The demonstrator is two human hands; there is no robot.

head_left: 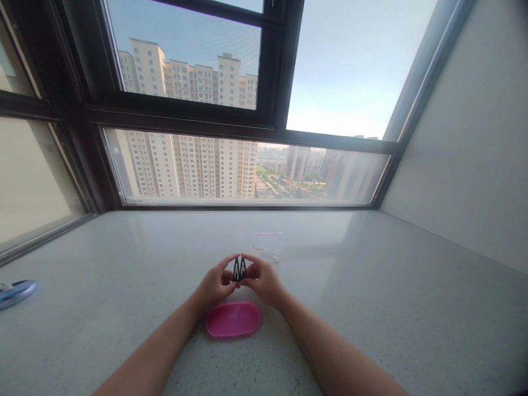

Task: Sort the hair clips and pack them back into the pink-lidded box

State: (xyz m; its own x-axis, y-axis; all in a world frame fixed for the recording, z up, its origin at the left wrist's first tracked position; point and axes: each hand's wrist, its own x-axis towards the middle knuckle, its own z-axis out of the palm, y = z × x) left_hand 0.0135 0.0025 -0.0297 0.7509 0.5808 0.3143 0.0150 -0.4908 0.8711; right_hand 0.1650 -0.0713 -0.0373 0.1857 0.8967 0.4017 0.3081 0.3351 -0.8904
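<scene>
Black clips [236, 269], pair, held upright side by side, just beyond pink tray [233, 319]. Grip: left hand [215, 283] and right hand [264, 281], each pinching one, finger atop, thumb below. Probably light, stiff, slightly slippery; best taken by ends.

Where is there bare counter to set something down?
Widest: right, between the right forearm and white wall. Another: left, between the blue object and left forearm. Crowded: the middle, where the left hand and right hand hold black clips between the pink tray and clear bag.
</scene>
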